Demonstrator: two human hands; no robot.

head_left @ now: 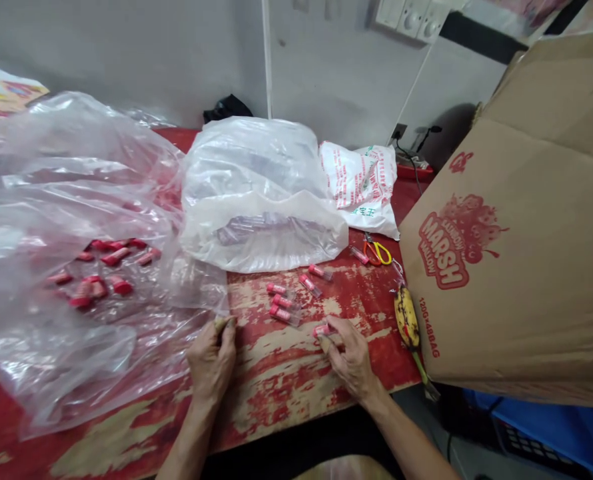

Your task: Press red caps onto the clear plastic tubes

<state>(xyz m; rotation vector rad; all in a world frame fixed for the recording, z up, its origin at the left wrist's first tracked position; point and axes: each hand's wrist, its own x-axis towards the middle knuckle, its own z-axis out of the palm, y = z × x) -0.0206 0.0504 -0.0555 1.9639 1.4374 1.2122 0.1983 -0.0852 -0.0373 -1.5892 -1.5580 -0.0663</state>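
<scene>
My left hand [212, 359] rests on the worn red table [276, 380] at the edge of a large clear plastic bag [76, 267], fingers curled and pinched on something small I cannot make out. My right hand [349, 353] lies on the table with its fingers closed on a small clear tube with a red cap [321, 329]. Several more red-capped tubes [289, 300] lie loose on the table just beyond both hands. Others [101, 270] lie inside the large clear bag at the left.
A second clear bag of tubes [261, 200] sits at the middle back, a printed white bag [364, 187] beside it. Scissors [376, 252] and a spotted banana [407, 320] lie by a big cardboard box [521, 253] at the right. Wall behind.
</scene>
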